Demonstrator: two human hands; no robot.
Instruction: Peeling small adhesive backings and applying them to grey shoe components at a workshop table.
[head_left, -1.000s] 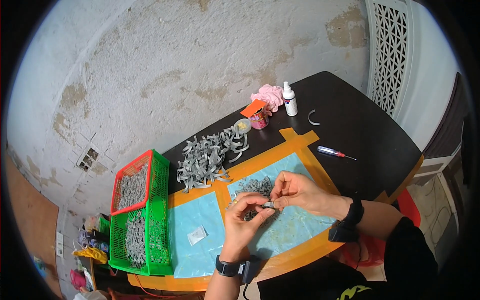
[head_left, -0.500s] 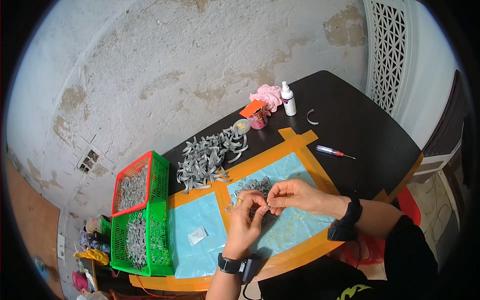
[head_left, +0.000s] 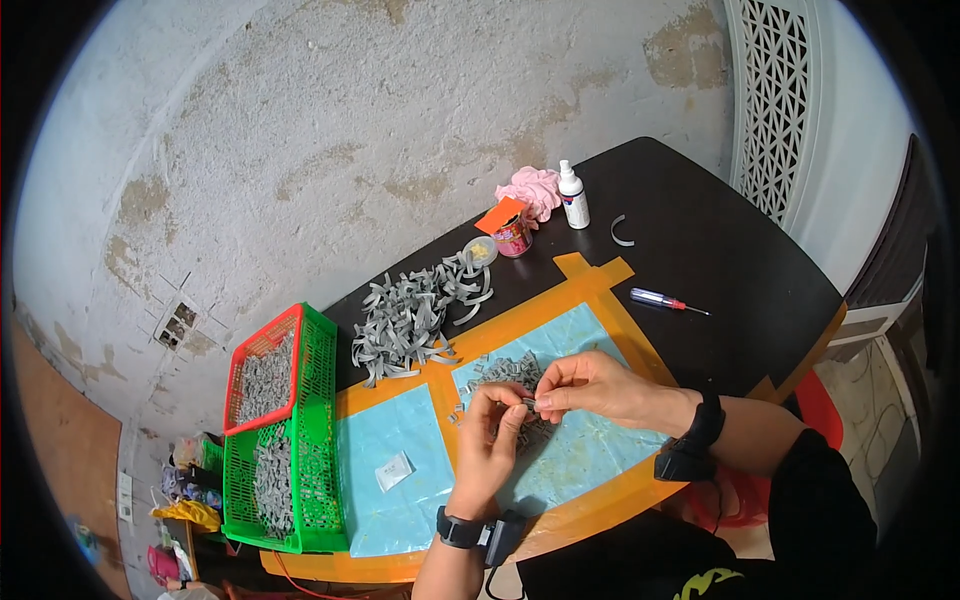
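My left hand (head_left: 487, 440) and my right hand (head_left: 590, 390) meet over the right-hand blue sheet (head_left: 610, 450). Between their fingertips is a small grey piece (head_left: 530, 403), pinched from both sides and mostly covered by the fingers. Its exact kind is too small to tell. Just beyond and beneath the hands lies a heap of small grey pieces (head_left: 512, 368), partly hidden by them. Farther left, a loose pile of curved grey strips (head_left: 405, 320) rests on the dark table (head_left: 715, 270).
A green basket (head_left: 318, 400) and a red basket (head_left: 297, 375), both holding grey pieces, stand at the left. A white packet (head_left: 393, 471) lies on the left sheet. Farther back are a tin (head_left: 514, 238), a spray bottle (head_left: 574, 200), a pink cloth (head_left: 530, 190) and a screwdriver (head_left: 668, 301).
My left fingers and thumb have shifted slightly around the small grey piece, and more of it shows between the hands. The things on the table stay in place.
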